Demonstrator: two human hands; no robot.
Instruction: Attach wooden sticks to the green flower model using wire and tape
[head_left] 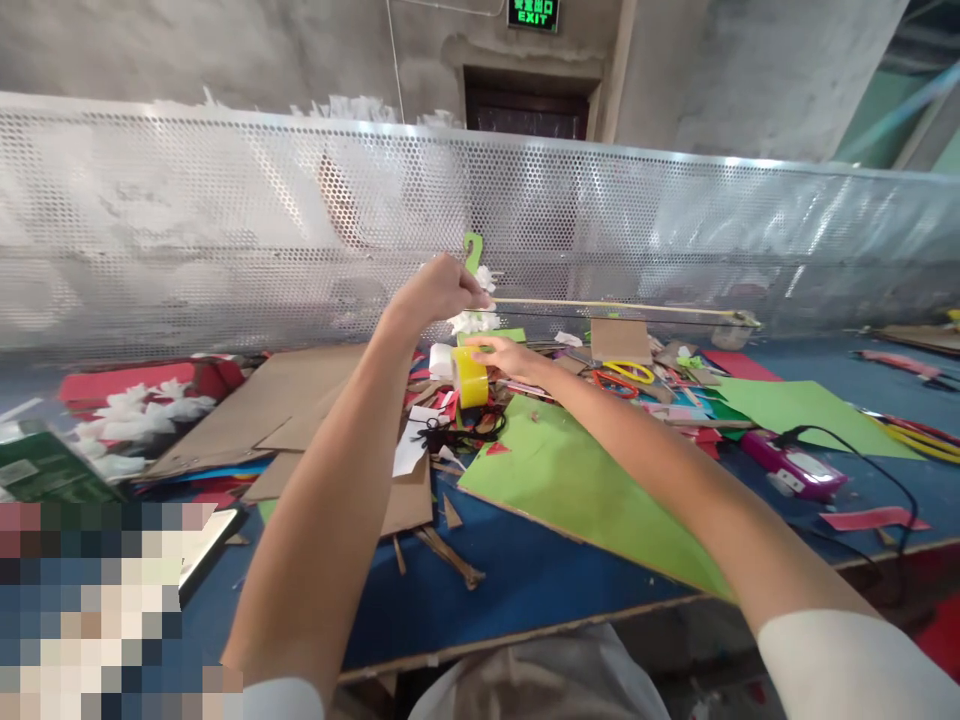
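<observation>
My left hand [444, 286] is raised in front of the perforated metal panel, its fingers pinched at the near end of a long thin stick [607, 304]. The stick runs out level to the right. Lower down, my right hand [511, 358] grips a roll of yellow tape [472, 378] by its upper edge. Behind the left fingertips are white paper flowers [475, 322] and a green hook-shaped piece [472, 250]; whether the hand touches them I cannot tell. A small white object [440, 361] sits beside the tape roll.
Green card [585, 480] and brown cardboard [307, 385] lie on the blue table [517, 580] among many scraps. Orange-handled scissors [615, 384] and a purple device [795, 466] with a black cord are at right. The perforated panel [247, 220] closes off the back.
</observation>
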